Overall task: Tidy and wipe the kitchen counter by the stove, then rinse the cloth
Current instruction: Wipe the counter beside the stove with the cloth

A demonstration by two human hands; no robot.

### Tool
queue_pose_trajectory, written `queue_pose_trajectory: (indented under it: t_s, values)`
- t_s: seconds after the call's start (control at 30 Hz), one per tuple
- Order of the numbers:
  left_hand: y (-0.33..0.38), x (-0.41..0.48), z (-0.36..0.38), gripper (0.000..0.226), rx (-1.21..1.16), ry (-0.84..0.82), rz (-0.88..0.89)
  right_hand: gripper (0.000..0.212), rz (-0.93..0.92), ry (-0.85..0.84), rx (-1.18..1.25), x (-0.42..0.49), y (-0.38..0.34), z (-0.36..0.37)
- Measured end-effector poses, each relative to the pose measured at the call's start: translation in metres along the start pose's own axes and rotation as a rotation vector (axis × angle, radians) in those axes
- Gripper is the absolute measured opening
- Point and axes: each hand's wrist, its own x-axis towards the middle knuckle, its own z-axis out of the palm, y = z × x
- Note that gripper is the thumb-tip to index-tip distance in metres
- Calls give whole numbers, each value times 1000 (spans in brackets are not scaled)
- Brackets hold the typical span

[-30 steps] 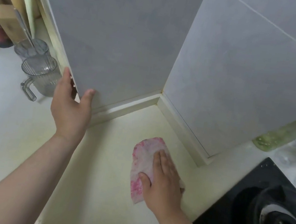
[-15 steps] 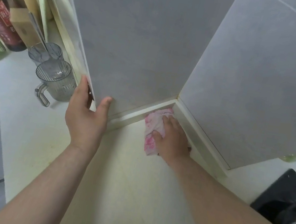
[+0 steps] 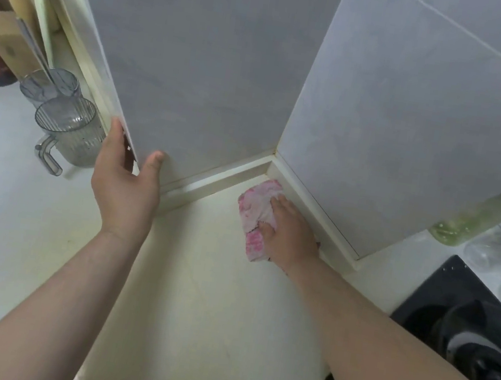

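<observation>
Pale cream counter meets grey tiled walls in an inside corner. The right hand lies flat, fingers spread, pressing a pink-and-white cloth onto the counter close to that corner; the cloth protrudes from under the palm toward 10 o'clock. The left hand, at 9 o'clock from the cloth, grips the wall's outer edge, thumb on the tile face. A ribbed clear jug stands just beside it. The black stove sits at 4 o'clock.
</observation>
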Motion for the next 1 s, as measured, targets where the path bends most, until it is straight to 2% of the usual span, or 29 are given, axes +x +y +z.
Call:
queue_pose_trajectory:
  t_s: [0.4,0.47,0.57,0.6,0.63,0.7,0.8,0.9,1.0]
  values:
    - [12,-4,-2,62,32,-53,6,60,64,-9,-3,-92,48,-10]
    - [17,-10,0,59,59,-18,-5,60,67,-8,2,-108,56,-12]
    - [30,-48,12,68,188,145,-19,60,66,-10,2,-134,69,-17]
    - [41,-69,20,69,172,148,-24,59,67,-14,8,-143,72,-19]
    - [57,-92,31,69,116,80,-38,59,61,-13,10,-150,76,-21]
    - [91,-132,57,72,9,-181,5,57,26,-14,0,-161,83,-26]
    - [142,-156,104,91,55,-494,333,53,-8,-13,-10,-169,90,-33]
    - [191,-153,154,118,140,-573,497,51,-16,8,-11,-172,93,-35]
    - [206,-151,190,124,190,-550,551,53,24,8,-8,-176,97,-36]
